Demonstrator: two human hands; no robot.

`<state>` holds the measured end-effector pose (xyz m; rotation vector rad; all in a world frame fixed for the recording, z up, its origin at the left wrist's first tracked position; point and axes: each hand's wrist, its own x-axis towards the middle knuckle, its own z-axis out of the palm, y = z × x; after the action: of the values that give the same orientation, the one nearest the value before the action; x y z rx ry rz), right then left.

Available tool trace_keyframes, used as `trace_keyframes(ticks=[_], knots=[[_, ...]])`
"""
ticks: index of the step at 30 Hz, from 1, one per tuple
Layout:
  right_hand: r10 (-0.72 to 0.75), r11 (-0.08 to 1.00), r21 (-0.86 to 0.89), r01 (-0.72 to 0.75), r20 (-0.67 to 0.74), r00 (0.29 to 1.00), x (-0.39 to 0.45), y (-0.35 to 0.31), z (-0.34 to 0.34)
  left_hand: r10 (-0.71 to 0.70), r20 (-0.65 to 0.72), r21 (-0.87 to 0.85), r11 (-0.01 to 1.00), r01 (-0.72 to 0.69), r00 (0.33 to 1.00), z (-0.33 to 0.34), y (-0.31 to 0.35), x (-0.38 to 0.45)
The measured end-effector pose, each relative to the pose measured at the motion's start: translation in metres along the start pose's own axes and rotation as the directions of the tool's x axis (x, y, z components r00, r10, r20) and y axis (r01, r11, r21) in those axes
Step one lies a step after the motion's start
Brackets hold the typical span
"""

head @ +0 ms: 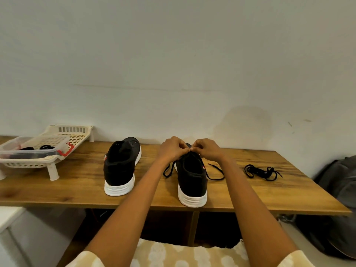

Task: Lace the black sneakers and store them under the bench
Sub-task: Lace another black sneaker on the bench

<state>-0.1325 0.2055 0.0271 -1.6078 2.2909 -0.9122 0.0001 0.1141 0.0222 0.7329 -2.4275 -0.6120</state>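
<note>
Nearest you: your lap in a cream patterned cloth (185, 253), both forearms reaching fwd over the bench (81, 189) edge. On the wooden top, 2 black sneakers w/ white soles stand upright, heels toward you. The right sneaker (191, 182) is the one you're working on; the left sneaker (121, 166) sits well apart to its left, w/ no lace showing. Your left hand (172, 150) and right hand (209, 150) meet over the right sneaker's tongue area, fingers curled, fingertips nearly touching, each pinching the lace (215, 173) near the top eyelets. Lace ends trail down both sides of that shoe onto the wood, one loop left, one right. A spare lace (263, 172) lies bundled on the bench to the right, apart from the shoe. Far left, a white plastic basket (28, 164) on legs holds a clear tub (28, 149) w/ dark items inside; can't tell what they are. A grey bag (339, 199) sits on the floor right of the bench. Plain wall (173, 54) behind.
</note>
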Motion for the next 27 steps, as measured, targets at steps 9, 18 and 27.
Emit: trace_keyframes(ticks=[9, 18, 27], knots=[[0.23, 0.828, 0.529, -0.184, -0.022, 0.973, -0.007, 0.02, 0.019, -0.397, 0.305, -0.564, 0.657, 0.501, 0.865, 0.012, 0.009, 0.005], [0.346, -0.059, 0.977, 0.204, -0.172, 0.922, -0.004, 0.012, -0.012, -0.551, 0.291, -0.948, -0.273, 0.161, 0.782, -0.002, 0.002, 0.019], [0.757, -0.233, 0.852, 0.47, -0.145, 0.637, -0.015, 0.049, -0.03, -0.699, -0.014, -0.988, 0.121, 0.098, 0.715, -0.017, -0.032, 0.017]])
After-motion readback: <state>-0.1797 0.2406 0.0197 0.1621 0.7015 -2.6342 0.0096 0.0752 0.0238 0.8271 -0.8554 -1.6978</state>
